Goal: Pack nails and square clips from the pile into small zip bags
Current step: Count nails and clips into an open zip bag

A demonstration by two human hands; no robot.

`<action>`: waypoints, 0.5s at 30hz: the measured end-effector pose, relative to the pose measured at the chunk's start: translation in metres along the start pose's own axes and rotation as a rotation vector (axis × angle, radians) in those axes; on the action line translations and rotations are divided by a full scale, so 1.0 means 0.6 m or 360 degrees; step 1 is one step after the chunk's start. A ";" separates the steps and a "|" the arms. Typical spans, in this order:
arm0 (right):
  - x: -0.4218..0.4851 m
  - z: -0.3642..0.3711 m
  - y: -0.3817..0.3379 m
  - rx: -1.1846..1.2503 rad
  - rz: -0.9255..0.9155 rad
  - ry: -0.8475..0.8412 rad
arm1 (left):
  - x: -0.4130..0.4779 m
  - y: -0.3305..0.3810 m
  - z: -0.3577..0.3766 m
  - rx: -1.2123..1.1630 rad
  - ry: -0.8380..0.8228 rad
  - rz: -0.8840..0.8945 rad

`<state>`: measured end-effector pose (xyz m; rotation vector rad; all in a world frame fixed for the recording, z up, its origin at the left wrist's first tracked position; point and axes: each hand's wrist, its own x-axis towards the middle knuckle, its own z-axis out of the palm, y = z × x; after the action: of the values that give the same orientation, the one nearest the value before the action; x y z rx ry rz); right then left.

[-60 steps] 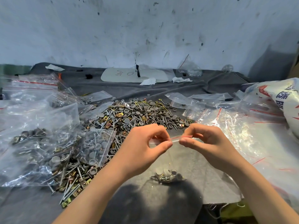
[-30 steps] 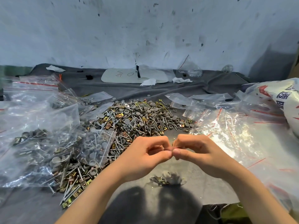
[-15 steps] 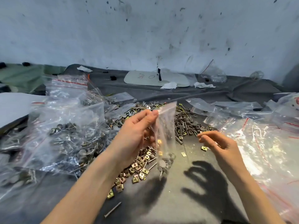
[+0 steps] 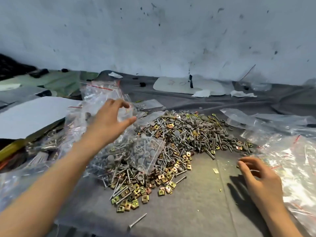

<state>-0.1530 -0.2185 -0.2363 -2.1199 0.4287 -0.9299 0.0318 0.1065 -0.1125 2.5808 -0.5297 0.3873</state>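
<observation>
A big pile of nails, grey caps and brass square clips (image 4: 184,134) lies mid-table on grey cloth (image 4: 196,202); most of the square clips (image 4: 136,194) gather at its near edge. A small clear zip bag (image 4: 147,154) with nails and caps rests on the pile's left side. My left hand (image 4: 109,122) reaches out over the heap of filled bags (image 4: 95,96) at the left, thumb and fingers spread apart, with nothing clearly held. My right hand (image 4: 258,177) hovers low over the cloth right of the pile, fingers loosely curled and empty, beside the empty zip bags (image 4: 290,159).
A single nail (image 4: 136,221) lies near the front edge of the cloth. A white board (image 4: 34,115) lies at the far left. A flat white plate (image 4: 179,86) and paper scraps lie at the back by the wall. More clear bags (image 4: 256,118) spread along the right.
Both hands pinched shut the top of a small bag; my right hand let go. My left hand carried the bag left and now spreads over the heap of bags without it. The view swung left.
</observation>
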 end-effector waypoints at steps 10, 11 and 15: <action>0.001 -0.001 0.002 0.0052 0.0124 0.0011 | -0.078 0.046 0.123 0.0735 -0.0592 0.0238; 0.002 -0.002 0.002 0.0047 0.0129 0.0007 | -0.078 0.048 0.122 0.0746 -0.0592 0.0227; 0.003 -0.004 -0.002 0.0019 0.0166 -0.0023 | -0.068 0.058 0.103 0.0387 -0.0500 0.0284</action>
<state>-0.1539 -0.2200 -0.2336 -2.0714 0.5205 -0.8552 -0.0089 0.0593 -0.1658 2.8581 -0.8753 0.1065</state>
